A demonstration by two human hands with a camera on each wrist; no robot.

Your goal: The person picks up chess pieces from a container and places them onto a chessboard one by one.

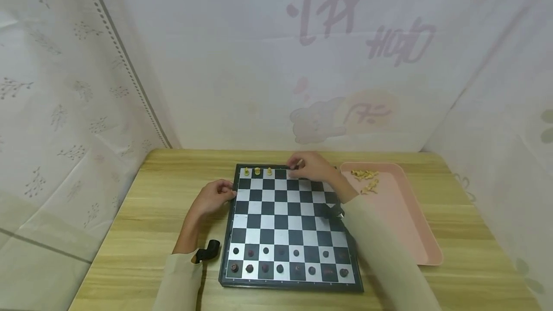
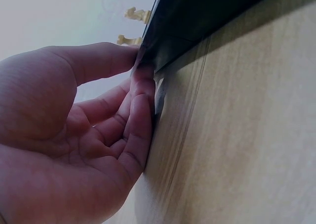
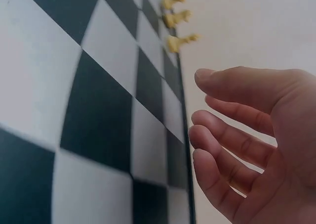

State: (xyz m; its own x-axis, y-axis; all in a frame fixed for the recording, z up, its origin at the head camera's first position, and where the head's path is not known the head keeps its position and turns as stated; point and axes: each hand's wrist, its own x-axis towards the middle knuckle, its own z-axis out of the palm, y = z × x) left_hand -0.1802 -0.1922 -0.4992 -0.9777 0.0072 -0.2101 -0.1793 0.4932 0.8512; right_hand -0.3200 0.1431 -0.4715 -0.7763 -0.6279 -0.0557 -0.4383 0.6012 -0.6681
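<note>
A black-and-white chessboard (image 1: 274, 209) lies on the wooden table. Three pale yellow chess pieces (image 1: 257, 171) stand along its far row at the left. My left hand (image 1: 214, 197) grips the board's left edge; in the left wrist view the thumb (image 2: 106, 61) lies at the top rim and the fingers bend against the side. Over the far edge, right of the yellow pieces, is my right hand (image 1: 311, 165). Its fingers (image 3: 232, 132) are loosely bent, with thumb and fingertips apart, and no piece shows between them in the right wrist view.
Dark chess pieces (image 1: 280, 269) fill the two near rows. A pink tray (image 1: 399, 215) sits right of the board, holding several yellow pieces (image 1: 365, 175) at its far end. A patterned cloth wall (image 1: 242, 85) rises behind the table.
</note>
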